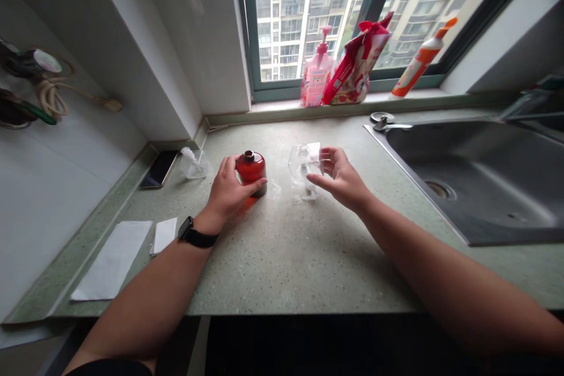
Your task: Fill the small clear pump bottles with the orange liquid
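A small red glass bottle (251,168) with an open neck stands on the green speckled counter (291,252). My left hand (228,191) is wrapped round its left side, a black watch on the wrist. Just to the right, a clear glass bottle (302,167) sits lifted or tilted over the counter, and my right hand (341,176) holds it with thumb and fingers curled on its right side. The two bottles are a short gap apart.
A clear pump piece (192,163) and a dark phone (159,168) lie at the left. White tissues (115,257) rest near the left edge. On the sill stand a pink pump bottle (316,73), a red bag (358,64) and an orange-white bottle (420,61). A steel sink (480,179) fills the right.
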The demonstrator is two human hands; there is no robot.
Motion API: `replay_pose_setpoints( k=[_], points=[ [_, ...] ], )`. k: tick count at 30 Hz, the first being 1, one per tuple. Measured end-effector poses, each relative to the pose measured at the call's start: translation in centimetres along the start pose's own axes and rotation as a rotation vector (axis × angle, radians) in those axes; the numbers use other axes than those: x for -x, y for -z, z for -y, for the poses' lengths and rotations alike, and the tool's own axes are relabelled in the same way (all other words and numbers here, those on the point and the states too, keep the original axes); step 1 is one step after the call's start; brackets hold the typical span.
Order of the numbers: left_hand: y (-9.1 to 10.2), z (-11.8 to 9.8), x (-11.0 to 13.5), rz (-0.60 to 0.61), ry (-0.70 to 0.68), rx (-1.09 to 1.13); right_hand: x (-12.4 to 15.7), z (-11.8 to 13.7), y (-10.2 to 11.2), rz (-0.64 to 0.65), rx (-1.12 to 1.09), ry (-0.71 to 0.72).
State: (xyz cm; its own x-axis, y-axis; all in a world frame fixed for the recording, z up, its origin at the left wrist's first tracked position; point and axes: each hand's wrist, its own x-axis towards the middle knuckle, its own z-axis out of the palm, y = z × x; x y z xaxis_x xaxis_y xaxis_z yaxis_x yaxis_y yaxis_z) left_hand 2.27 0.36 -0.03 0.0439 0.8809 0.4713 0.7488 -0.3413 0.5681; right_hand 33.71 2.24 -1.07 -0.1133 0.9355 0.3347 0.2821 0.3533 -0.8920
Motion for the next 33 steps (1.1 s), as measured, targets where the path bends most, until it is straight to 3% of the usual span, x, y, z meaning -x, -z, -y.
replay_pose_setpoints(
  k=[9, 14, 16, 20, 27, 33],
  points=[
    [0.4, 1.0, -0.1, 0.014, -0.066, -0.014, 0.0, -0.2, -0.3, 0.044, -0.089, -0.065],
    [2.4, -1.2, 0.3, -0.269, -0.294, -0.058, 0.2, 0.3, -0.6, 0.094, -0.148, -0.028],
    [2.8, -2.6, 0.9, -0.306, -0.375, -0.012, 0.4, 0.7, -0.8, 0.124, -0.187, -0.017],
    [2.3, -4.7, 2.2, -0.102, -0.403, 0.092, 1.0, 1.4, -1.5, 0.198, -0.277, 0.021],
    [1.2, -5.1, 2.7, 0.149, -0.220, 0.257, 1.5, 1.7, -1.7, 0.327, -0.249, 0.149],
    [0.9, -5.0, 2.4, 0.250, -0.128, 0.416, 1.7, 0.9, -1.9, 0.360, -0.176, 0.188]
  ],
)
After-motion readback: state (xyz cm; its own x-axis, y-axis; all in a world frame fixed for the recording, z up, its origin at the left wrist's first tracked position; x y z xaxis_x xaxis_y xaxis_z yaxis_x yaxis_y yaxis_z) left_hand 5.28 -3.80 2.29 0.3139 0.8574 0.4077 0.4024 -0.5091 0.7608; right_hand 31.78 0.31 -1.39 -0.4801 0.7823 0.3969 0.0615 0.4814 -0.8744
